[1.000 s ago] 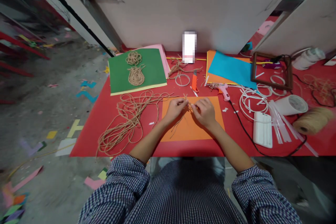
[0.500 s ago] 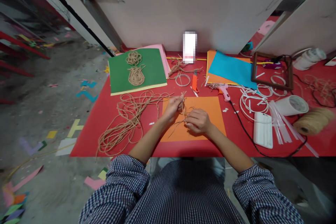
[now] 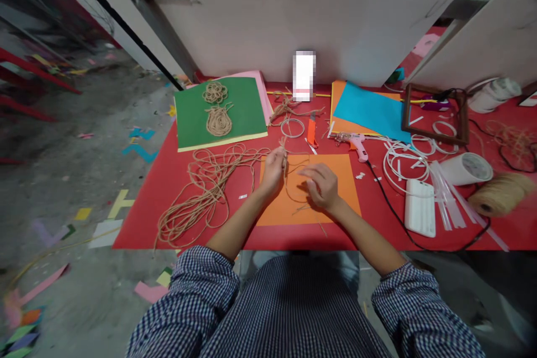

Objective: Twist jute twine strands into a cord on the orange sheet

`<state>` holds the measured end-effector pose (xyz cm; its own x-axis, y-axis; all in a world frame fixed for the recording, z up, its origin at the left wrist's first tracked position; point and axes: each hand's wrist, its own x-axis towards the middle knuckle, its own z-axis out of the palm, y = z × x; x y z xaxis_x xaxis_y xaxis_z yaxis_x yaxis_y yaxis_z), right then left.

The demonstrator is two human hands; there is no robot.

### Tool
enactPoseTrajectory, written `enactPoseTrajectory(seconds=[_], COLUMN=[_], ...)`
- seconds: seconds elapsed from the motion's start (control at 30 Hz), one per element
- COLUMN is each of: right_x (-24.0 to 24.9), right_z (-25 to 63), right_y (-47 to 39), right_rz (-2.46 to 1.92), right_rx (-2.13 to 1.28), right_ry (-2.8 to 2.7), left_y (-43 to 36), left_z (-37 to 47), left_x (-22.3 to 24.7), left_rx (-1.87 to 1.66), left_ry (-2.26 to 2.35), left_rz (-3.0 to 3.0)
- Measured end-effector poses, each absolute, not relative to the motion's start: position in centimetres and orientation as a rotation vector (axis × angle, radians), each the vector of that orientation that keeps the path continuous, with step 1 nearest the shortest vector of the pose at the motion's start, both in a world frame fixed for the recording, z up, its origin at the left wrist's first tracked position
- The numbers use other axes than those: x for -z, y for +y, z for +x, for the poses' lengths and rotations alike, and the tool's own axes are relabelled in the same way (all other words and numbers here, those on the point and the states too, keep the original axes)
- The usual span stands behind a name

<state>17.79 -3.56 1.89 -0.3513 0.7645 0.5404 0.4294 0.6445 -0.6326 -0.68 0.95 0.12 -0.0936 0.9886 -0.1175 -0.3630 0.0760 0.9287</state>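
Tabletop (image 3: 138, 229) in red bears all the work. Toward its left back, a green sheet (image 3: 249, 106) carries two coiled twine shapes; an orange sheet (image 3: 346, 176) lies under the hands, beside a loose twine tangle (image 3: 213, 187). The right hand (image 3: 324, 187) is part-open over the orange sheet, thumb and forefinger slightly apart; whether a strand touches them, I cannot tell. The left hand (image 3: 272, 172) pinches a small twine bunch (image 3: 282, 141) narrowly near that sheet's back edge. Both coils, the lower (image 3: 218, 122) and the smaller upper (image 3: 215, 92), look finished; the bunch seems only partly formed, its thin ends untrimmed and loose.
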Motion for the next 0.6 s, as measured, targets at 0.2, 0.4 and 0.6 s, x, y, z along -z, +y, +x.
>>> enactPoseTrajectory(seconds=[0.2, 0.4, 0.6], right_x=[-1.9, -1.2, -2.4], right_z=[16.8, 17.4, 18.4], right_y=[-2.4, -1.6, -1.2], right_rz=[-1.213, -1.193, -1.209], right_rx=[-1.069, -1.391, -1.287], right_ry=[-1.455, -1.421, -1.427], left_y=[-0.3, -0.5, -0.6], left_z=[0.1, -0.5, -0.6], left_x=[-0.2, -0.4, -1.4], left_rx=[-1.104, -0.987, -1.005], left_ry=[1.05, 1.167, 1.179], left_rz=[1.276, 1.626, 1.637])
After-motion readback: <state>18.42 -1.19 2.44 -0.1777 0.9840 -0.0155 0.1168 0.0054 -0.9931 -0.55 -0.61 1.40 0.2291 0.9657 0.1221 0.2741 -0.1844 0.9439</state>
